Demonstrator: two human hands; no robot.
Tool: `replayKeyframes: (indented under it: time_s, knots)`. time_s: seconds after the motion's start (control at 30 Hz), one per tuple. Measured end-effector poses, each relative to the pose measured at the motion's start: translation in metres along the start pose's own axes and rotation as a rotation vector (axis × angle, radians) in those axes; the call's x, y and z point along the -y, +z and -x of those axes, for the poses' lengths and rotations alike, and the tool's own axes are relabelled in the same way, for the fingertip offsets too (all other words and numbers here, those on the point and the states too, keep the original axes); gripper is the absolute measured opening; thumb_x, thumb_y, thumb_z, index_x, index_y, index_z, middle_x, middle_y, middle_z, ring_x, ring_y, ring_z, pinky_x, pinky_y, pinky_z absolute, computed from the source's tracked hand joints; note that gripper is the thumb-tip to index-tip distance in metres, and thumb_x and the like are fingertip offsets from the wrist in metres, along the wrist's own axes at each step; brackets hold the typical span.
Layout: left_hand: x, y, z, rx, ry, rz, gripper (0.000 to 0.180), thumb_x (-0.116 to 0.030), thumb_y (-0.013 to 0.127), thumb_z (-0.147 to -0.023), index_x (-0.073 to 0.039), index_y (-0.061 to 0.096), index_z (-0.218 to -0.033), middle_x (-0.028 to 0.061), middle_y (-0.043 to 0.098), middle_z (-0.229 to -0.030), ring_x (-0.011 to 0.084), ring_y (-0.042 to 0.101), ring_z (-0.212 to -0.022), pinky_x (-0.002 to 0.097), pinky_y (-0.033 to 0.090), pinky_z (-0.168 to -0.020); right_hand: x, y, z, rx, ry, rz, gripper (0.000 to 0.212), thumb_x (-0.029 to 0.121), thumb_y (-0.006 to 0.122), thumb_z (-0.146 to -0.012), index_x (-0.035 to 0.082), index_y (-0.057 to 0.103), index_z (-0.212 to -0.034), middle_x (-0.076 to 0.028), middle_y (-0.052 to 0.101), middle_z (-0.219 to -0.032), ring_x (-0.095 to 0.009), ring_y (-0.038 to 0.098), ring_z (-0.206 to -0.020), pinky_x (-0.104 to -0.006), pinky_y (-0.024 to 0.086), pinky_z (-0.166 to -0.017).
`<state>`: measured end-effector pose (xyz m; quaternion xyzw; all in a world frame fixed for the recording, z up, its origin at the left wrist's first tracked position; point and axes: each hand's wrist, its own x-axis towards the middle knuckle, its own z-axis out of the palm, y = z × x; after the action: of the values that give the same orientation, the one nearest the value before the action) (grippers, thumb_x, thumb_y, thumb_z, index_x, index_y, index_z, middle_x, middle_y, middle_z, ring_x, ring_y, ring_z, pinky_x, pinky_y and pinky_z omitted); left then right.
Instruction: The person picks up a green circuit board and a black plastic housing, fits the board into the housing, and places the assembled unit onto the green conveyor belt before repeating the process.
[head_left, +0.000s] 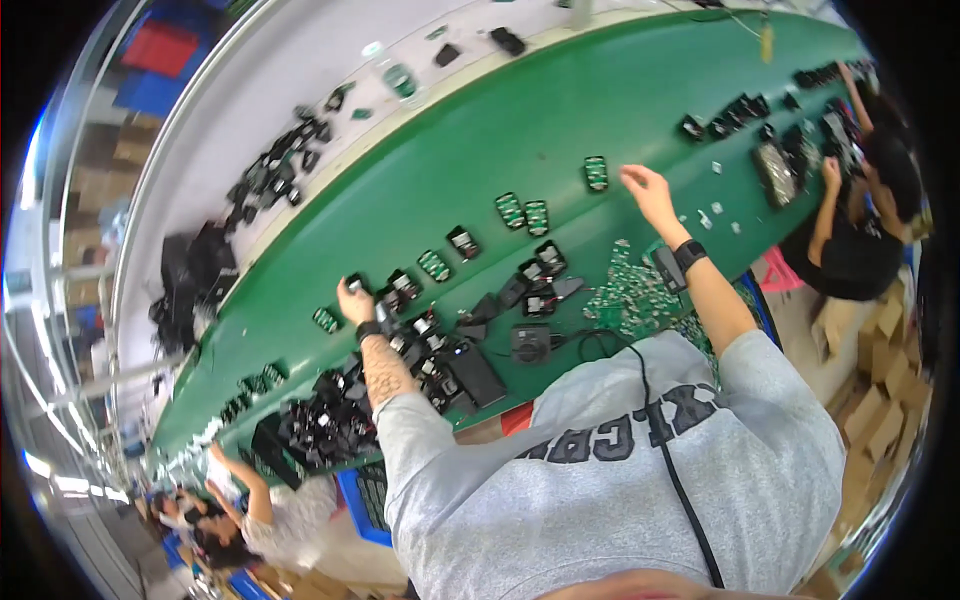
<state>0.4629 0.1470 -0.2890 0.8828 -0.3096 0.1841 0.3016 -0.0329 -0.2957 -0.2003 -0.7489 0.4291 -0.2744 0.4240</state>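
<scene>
Over the green bench [430,180] I have the left hand [352,303], left of centre, fingers clamped on a black housing [357,283] a loose pinch could drop, and beyond, the right hand [648,192], fingers apart or together I cannot tell, by a green board [596,173] upper right of centre, bare surface reaching the far edge [480,74].

1. The worktop [420,180] is long and green.
2. Small cases with green boards [433,265] lie in a loose row along the middle.
3. A big heap of black parts [325,420] lies at the left, near the front edge.
4. A flat black box [475,373] lies just beside more black parts.
5. Little green boards [630,290] lie in a messy pile.
6. Tiny white bits [707,218] are scattered farther right.
</scene>
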Motion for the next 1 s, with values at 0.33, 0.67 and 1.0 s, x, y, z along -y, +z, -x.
replayKeyframes:
  time_s: [0.33, 0.67, 1.0]
  knots:
    - [-0.294, -0.078, 0.043, 0.398, -0.865, 1.403, 0.052, 0.009, 0.047, -0.084, -0.009, 0.038, -0.132, 0.0168, 0.054, -0.116, 0.0290, 0.061, -0.103, 0.0408, 0.057, -0.089, -0.040, -0.022, 0.129, 0.131, -0.047, 0.414, 0.032, 0.018, 0.069, -0.079, 0.008, 0.065, -0.109, -0.011, 0.059, -0.109, -0.030, 0.055, -0.104, -0.0400, 0.046, -0.089]
    - [-0.464, -0.145, 0.129, 0.884, -0.787, 1.677, 0.064, 0.008, 0.054, -0.086, -0.011, 0.031, -0.142, 0.0186, 0.049, -0.129, 0.0340, 0.053, -0.120, 0.0373, 0.055, -0.092, -0.041, -0.028, 0.114, 0.094, 0.193, -0.266, 0.013, 0.009, 0.069, -0.080, 0.004, 0.061, -0.089, -0.007, 0.064, -0.086, -0.022, 0.062, -0.074, -0.0308, 0.052, -0.068]
    - [-0.490, -0.154, 0.151, 0.597, -0.260, 1.228, 0.062, 0.004, 0.073, -0.076, -0.008, 0.047, -0.131, 0.0073, 0.041, -0.125, 0.0173, 0.054, -0.109, 0.0294, 0.055, -0.081, 0.072, -0.067, 0.204, 0.490, 0.815, -1.573, 0.024, 0.004, 0.049, -0.095, -0.001, 0.052, -0.118, -0.015, 0.060, -0.120, -0.021, 0.065, -0.103, -0.0293, 0.058, -0.084]
